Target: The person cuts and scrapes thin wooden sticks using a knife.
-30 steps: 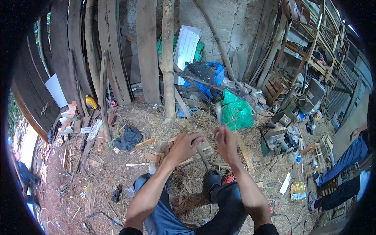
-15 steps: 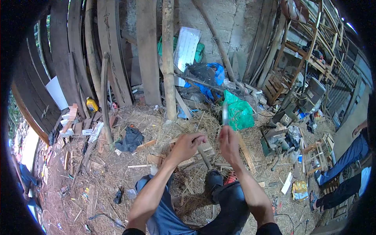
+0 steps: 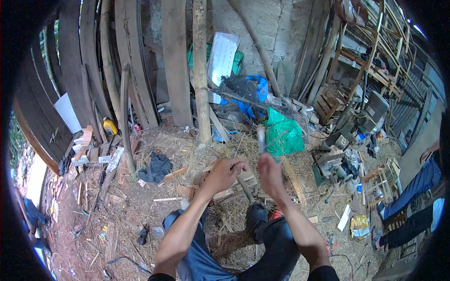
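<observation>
My right hand is closed round the lower end of a slim, pale tool. The tool points upward and is smeared by motion, so its kind is unclear. To its left, my left hand has curled fingers with the fingertips pinched together toward the right hand. What they grip, if anything, is too small to make out. Just below the hands a wooden stick slants down toward my dark boot. Wood pieces lie beneath on the straw, partly hidden by my left hand.
A wooden post stands ahead, with a green plastic bag to its right. A black cloth and a yellow bottle are at the left. Another person's legs show at the right edge, near a wooden frame.
My right hand has shifted slightly left and down with the slim tool, which now leans a little left. My left hand stays almost in place.
</observation>
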`<control>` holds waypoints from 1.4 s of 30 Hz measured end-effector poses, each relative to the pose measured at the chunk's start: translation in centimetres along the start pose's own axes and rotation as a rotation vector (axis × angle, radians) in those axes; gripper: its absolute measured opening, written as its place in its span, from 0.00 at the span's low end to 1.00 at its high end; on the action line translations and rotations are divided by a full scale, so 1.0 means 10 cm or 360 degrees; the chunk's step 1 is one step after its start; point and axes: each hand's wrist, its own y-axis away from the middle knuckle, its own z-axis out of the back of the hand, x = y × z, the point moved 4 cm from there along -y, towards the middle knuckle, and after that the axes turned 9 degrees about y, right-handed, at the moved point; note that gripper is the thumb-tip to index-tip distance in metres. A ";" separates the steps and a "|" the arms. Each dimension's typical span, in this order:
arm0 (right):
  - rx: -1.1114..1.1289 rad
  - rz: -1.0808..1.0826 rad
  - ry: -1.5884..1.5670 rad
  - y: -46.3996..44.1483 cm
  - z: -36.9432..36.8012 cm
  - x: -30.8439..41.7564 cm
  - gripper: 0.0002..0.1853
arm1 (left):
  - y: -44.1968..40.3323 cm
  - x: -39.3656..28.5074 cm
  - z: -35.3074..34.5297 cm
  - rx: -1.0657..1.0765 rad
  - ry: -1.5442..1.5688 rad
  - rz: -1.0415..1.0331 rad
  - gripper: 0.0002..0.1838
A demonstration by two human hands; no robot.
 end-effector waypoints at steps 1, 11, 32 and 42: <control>0.0080 0.0060 0.0140 0.04 -0.02 0.03 0.20 | 0.02 0.08 -0.03 0.0007 0.0010 0.0007 0.06; 0.0042 -0.0045 -0.0060 0.03 0.03 0.03 0.14 | 0.00 0.12 0.00 -0.0026 0.0063 -0.0060 0.06; 0.0074 -0.0103 -0.0183 -0.03 -0.01 0.03 0.13 | -0.08 0.55 -0.06 -0.0115 0.0960 0.0376 0.11; 0.0359 -0.0187 -0.0187 0.08 -0.10 0.02 0.10 | -0.12 0.83 -0.14 -0.0482 0.0983 0.0177 0.11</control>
